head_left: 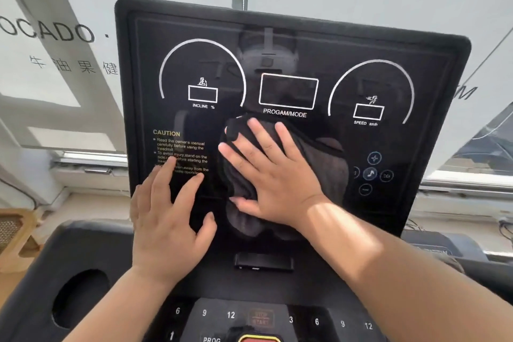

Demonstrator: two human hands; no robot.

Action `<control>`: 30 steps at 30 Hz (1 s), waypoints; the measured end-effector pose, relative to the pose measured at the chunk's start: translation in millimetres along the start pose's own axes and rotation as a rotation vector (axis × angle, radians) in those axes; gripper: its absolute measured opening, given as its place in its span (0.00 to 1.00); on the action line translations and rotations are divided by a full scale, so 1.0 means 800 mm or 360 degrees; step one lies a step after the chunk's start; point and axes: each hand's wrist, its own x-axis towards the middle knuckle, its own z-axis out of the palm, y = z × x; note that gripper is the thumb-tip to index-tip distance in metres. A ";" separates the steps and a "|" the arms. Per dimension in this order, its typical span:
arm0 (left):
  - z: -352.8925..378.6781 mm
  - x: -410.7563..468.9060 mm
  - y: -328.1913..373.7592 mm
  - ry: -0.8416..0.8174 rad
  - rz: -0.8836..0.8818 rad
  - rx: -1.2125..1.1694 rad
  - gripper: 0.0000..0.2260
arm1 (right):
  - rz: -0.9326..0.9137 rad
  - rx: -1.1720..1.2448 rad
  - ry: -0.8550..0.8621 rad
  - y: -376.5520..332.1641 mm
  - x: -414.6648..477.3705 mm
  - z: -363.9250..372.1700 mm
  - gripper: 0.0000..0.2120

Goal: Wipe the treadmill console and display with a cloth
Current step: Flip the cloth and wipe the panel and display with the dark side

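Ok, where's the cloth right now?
In the head view the dark cloth is pressed flat under the right hand on the display panel, just below the PROGAM/MODE window.

head cam | forward-down | close on display [288, 69] | single view

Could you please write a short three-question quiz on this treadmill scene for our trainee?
1. True or false: the left hand presses the cloth.
2. Which label sits just above the cloth: A) INCLINE, B) PROGAM/MODE, C) SPEED?
3. What yellow text do the left fingers partly cover?

Key: 1. False, the right hand presses it flat on the display. 2. B. 3. The CAUTION notice.
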 end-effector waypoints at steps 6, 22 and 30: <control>0.018 -0.017 0.027 -0.0041 0.0225 0.0038 0.25 | -0.0296 -0.0044 -0.0039 0.010 -0.046 0.013 0.43; 0.015 -0.048 0.057 -0.0462 0.0221 0.0011 0.27 | 0.0585 -0.0008 0.0083 0.146 0.015 -0.060 0.55; 0.025 -0.053 0.060 -0.0333 0.0200 -0.0042 0.26 | 0.0373 0.0075 0.0057 0.054 -0.054 -0.004 0.52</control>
